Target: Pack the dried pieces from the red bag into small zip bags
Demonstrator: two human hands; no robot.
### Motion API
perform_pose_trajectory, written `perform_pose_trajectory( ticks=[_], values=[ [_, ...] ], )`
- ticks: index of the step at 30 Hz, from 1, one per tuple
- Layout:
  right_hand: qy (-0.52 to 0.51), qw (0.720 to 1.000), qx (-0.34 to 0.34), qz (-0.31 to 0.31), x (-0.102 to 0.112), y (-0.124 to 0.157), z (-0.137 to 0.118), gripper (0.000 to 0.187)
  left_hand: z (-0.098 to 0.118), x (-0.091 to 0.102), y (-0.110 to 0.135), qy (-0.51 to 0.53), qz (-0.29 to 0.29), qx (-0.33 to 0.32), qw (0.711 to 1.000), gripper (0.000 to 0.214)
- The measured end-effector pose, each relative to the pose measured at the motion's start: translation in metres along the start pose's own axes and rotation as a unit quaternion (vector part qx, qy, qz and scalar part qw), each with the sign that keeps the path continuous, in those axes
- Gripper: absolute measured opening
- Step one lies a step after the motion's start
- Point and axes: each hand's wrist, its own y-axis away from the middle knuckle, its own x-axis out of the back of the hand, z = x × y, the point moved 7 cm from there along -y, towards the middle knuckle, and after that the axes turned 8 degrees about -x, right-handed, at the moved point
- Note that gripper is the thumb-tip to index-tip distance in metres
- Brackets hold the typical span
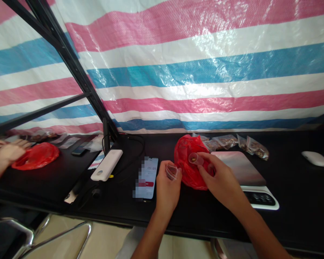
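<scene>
My left hand (167, 189) is closed around a small clear plastic bag (172, 172), whose mouth gapes upward between thumb and fingers. Something brownish shows inside it, too small to name. To its right, my right hand (218, 174) pinches a small translucent cup (195, 159), tilted, with a little yellowish-brown matter in it. Cup and bag are apart. Beneath the cup lies a crumpled red plastic bag (187, 145); its contents are hidden. Left of my left hand, a phone (149, 180) lies with its screen lit.
Behind the red bag lie several clear packets (226, 141) of brown pieces. A flat pinkish-grey device (239, 165) and a white mouse (316, 158) sit rightward. A white power bank (108, 165) and cables lie left. Another person's hands (9, 151) work beside a red bag (40, 155).
</scene>
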Motion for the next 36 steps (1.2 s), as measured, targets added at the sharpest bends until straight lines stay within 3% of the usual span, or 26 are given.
perform_pose_trajectory(
  ticks=[5, 10, 16, 23, 26, 29, 32, 36],
  values=[
    [-0.006, 0.991, 0.130, -0.020, -0.002, 0.011, -0.030, 0.025, 0.003, -0.003, 0.001, -0.023, -0.030, -0.007, 0.999, 0.010],
    [0.090, 0.949, 0.303, -0.014, -0.009, 0.030, -0.052, 0.034, 0.006, -0.007, 0.003, -0.040, -0.057, -0.018, 0.997, 0.010],
    [0.142, 0.916, 0.375, 0.017, -0.005, 0.039, -0.062, 0.045, 0.011, -0.007, 0.005, -0.048, -0.064, -0.025, 0.997, 0.016],
    [0.127, 0.912, 0.388, 0.041, 0.002, 0.039, -0.065, 0.044, 0.014, -0.006, 0.005, -0.072, -0.059, -0.057, 0.994, 0.014],
    [0.125, 0.930, 0.330, 0.107, 0.015, 0.027, -0.054, 0.037, 0.011, -0.001, 0.003, -0.083, -0.029, -0.058, 0.994, 0.015],
    [0.160, 0.945, 0.242, 0.153, 0.021, 0.013, -0.035, 0.033, -0.001, 0.000, 0.002, -0.047, -0.031, -0.002, 0.998, 0.024],
    [0.238, 0.949, 0.188, 0.082, 0.005, 0.005, -0.020, 0.032, -0.011, -0.001, 0.003, -0.024, -0.046, 0.049, 0.997, 0.032],
    [0.291, 0.943, 0.160, 0.000, -0.014, 0.007, -0.011, 0.034, -0.011, 0.002, 0.001, -0.020, -0.020, 0.060, 0.998, 0.031]
  ],
)
